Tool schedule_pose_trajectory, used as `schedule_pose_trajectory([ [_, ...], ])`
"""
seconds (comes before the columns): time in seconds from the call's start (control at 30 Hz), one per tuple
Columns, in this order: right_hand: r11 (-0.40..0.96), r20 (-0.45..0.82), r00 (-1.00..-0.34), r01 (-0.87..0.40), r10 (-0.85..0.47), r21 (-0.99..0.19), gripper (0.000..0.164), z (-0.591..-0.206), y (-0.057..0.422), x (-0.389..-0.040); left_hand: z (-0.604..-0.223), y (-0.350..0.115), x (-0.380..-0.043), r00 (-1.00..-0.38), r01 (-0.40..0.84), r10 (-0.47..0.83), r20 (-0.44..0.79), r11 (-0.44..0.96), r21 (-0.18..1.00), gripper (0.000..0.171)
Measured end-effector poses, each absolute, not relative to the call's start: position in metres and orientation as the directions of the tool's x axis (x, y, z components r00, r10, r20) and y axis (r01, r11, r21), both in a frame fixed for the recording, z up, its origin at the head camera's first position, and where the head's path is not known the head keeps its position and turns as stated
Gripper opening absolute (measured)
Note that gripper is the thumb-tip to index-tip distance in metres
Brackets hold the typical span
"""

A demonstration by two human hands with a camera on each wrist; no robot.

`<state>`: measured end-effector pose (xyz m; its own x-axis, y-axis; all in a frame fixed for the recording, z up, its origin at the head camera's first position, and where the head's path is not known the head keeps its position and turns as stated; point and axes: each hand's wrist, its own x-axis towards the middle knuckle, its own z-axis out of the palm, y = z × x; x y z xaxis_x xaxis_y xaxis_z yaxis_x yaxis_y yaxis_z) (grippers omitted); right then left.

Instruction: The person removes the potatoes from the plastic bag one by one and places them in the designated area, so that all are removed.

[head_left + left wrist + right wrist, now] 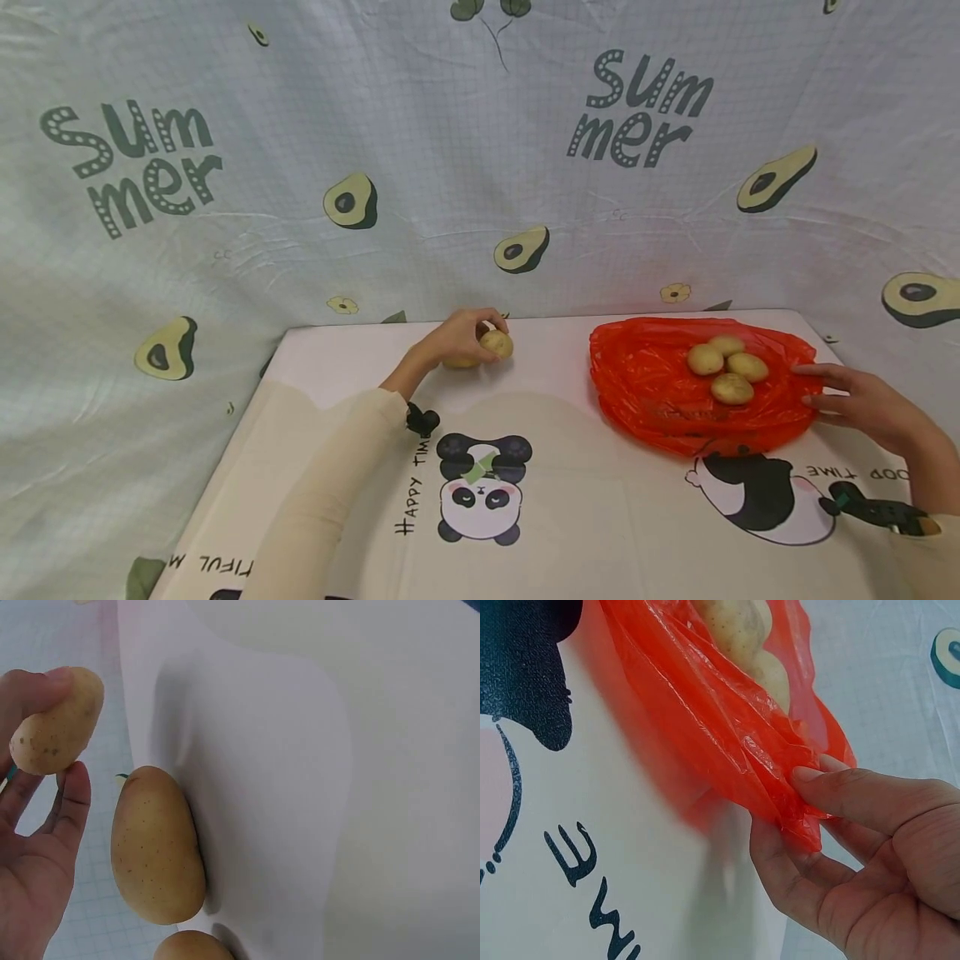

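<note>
My left hand point(453, 340) pinches a yellow potato point(497, 344) between thumb and fingers, near the table's back edge. Beneath that hand, partly hidden, lies another potato point(461, 363). The left wrist view shows a longer potato point(157, 847) resting on the table, with part of one more potato point(193, 946) at the bottom edge. On the right a red plastic bag point(637, 375) lies spread, with several potatoes point(732, 388) sitting in it. At its right side my right hand point(870, 404) pinches the bag's gathered edge, as the right wrist view makes plain.
A white tablecloth point(585, 508) printed with pandas and lettering covers the table. Behind it hangs a pale curtain point(420, 125) with avocado prints, close to the table's back edge.
</note>
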<state>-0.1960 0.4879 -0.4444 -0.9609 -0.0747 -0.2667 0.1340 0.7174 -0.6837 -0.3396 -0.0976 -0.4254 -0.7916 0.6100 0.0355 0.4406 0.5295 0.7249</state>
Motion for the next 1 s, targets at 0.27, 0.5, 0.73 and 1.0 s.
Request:
schedule_pose_trajectory([
  [0.27,0.723,-0.254,-0.964,0.117,-0.082,-0.680,0.066,-0.444,0.488,-0.196,-0.428,-0.097,-0.343,-0.804,0.432,0.595,0.027,0.551,0.714,0.041],
  [0.5,0.714,-0.253,-0.964,0.118,-0.085,-0.690,0.067,-0.444,0.487,-0.195,-0.430,-0.093,-0.350,-0.758,0.510,0.651,0.040,0.554,0.658,0.042],
  [0.73,0.713,-0.261,-0.962,0.126,-0.083,-0.689,0.068,-0.442,0.486,-0.193,-0.427,-0.086,-0.354,-0.722,0.559,0.691,0.018,0.568,0.604,0.041],
  [1.0,0.719,-0.250,-0.964,0.113,-0.086,-0.685,0.068,-0.441,0.485,-0.193,-0.429,-0.077,-0.358,-0.689,0.606,0.723,-0.056,0.616,0.503,0.041],
])
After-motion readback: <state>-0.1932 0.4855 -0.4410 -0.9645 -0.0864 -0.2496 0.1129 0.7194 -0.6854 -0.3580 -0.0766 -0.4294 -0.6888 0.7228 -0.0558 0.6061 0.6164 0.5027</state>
